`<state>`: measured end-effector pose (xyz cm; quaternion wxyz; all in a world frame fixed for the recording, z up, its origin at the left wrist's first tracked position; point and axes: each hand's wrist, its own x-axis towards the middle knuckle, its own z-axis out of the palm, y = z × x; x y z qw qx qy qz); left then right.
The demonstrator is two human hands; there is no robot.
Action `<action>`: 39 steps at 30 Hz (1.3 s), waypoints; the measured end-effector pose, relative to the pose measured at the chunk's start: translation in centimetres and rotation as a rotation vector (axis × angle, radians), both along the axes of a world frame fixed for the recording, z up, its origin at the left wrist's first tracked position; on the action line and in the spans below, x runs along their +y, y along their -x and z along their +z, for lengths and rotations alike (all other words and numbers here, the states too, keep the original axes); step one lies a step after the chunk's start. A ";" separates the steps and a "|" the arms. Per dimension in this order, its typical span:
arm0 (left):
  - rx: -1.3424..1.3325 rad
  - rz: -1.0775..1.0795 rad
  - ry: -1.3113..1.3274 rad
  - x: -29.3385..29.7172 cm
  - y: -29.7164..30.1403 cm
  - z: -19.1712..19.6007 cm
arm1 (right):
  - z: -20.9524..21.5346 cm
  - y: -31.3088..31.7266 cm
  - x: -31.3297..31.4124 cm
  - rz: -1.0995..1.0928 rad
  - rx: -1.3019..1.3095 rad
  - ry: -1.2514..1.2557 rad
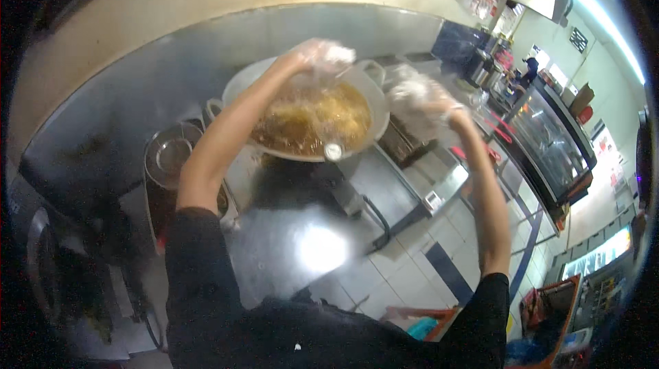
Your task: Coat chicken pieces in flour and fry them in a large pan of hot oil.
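Note:
A wide metal pan [379, 118] holds bubbling amber oil, with golden pieces of food [347, 118] frying in it. My left hand [322, 55], in a clear plastic glove, is above the pan's far side, its fingertips thick with white, flour-like coating. Just outside the pan's right rim is my right hand [427, 98], also gloved, smeared by motion and whitened the same way. Blur and coating hide whether either hand holds anything. A round white dial [333, 152] sits at the pan's near rim.
Left of the pan stands a wire strainer [171, 155] over a dark container. To the right are a metal counter, red-handled tongs [500, 129] and a glass display case [546, 146]. Farther back, another person [528, 74] stands near metal pots. Crates [549, 321] occupy the lower right floor.

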<state>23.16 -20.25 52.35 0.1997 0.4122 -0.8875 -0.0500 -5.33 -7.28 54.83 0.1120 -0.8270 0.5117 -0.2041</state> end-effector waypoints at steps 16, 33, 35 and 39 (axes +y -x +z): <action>-0.190 0.364 -0.407 -17.5 -10.2 -16.8 | -12.9 -20.4 -16.4 0.333 0.363 -0.530; -0.110 0.129 0.331 -10.6 -5.7 9.3 | 1.6 -13.7 -12.7 0.145 0.249 0.011; 0.004 -0.187 0.690 -7.9 -0.1 13.4 | 4.3 -6.8 -8.9 0.057 0.004 0.075; 0.204 -0.617 0.421 6.2 10.3 17.8 | 5.8 1.8 6.5 -0.051 -0.373 0.316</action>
